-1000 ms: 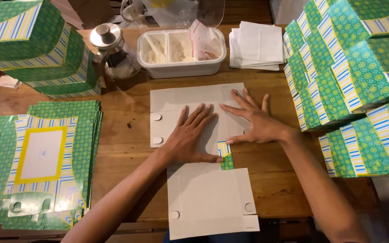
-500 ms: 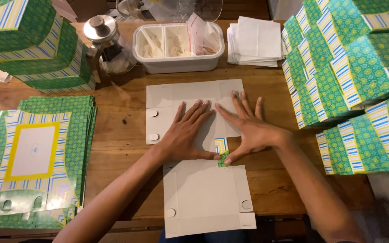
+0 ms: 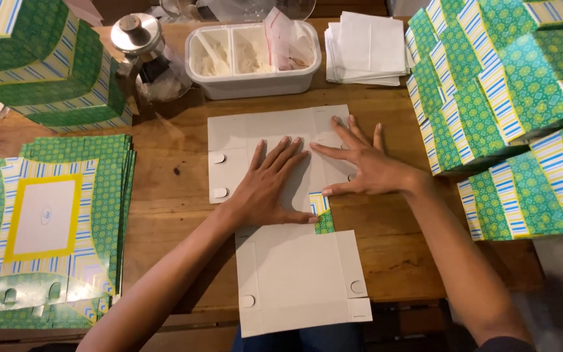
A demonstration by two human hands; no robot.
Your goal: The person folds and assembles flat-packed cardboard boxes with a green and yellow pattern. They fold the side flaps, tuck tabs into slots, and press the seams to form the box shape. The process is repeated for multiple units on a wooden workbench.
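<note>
A flat, unfolded cardboard box blank (image 3: 294, 274) lies grey side up on the wooden table (image 3: 171, 202), reaching from the table's middle to its front edge. My left hand (image 3: 268, 186) presses flat on the blank's upper half, fingers spread. My right hand (image 3: 363, 166) lies flat beside it on the same half, fingers apart. A small green and striped flap (image 3: 322, 214) of the blank's printed side shows just below both thumbs.
A stack of flat green patterned blanks (image 3: 47, 221) lies at the left. Assembled green boxes stand at the right (image 3: 509, 98) and back left (image 3: 40, 65). A white divided tub (image 3: 255, 62), a glass jar (image 3: 141, 55) and white folded papers (image 3: 366, 49) sit at the back.
Both hands have stayed pressed on the blank, shifting only slightly. The right hand slid a little to the right and its fingers spread. The view moved a bit.
</note>
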